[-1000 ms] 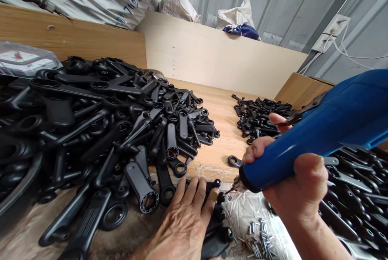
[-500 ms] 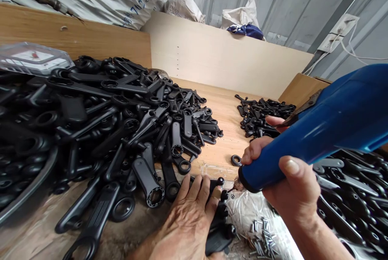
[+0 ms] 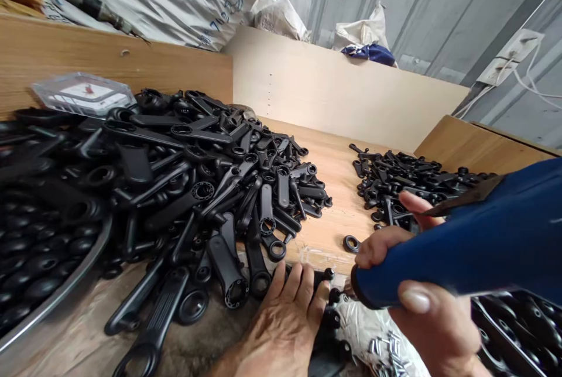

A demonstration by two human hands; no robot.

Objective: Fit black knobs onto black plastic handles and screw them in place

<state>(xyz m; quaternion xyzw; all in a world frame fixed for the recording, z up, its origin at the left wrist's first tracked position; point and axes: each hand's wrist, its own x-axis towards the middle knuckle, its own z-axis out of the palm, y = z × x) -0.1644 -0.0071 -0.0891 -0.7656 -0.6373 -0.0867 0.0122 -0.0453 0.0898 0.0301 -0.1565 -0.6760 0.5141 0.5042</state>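
My right hand point(image 3: 432, 318) grips a blue power screwdriver point(image 3: 465, 254), a finger up by its dark lever. The tool lies nearly level, its nose pointing left at a row of small black knobs point(image 3: 332, 318). Whether the bit touches a knob is hard to see. Palm down, my left hand point(image 3: 283, 330) lies over black crank handles beside those knobs, fingers stretched out and covering part of them. Loose silver screws point(image 3: 389, 350) lie on clear plastic point(image 3: 362, 324) below the tool's nose.
A large heap of black crank handles point(image 3: 211, 189) spreads to the left, beside a metal-rimmed bowl point(image 3: 103, 242) of black knobs. More black parts point(image 3: 399, 175) lie at the back right. A clear plastic case point(image 3: 85, 93) rests on the heap. Wooden boards point(image 3: 342, 78) edge the bench.
The screwdriver's rear end has dropped, so the tool is more level, and its nose is closer to the knobs. My left hand keeps its place. The whole view has shifted slightly.
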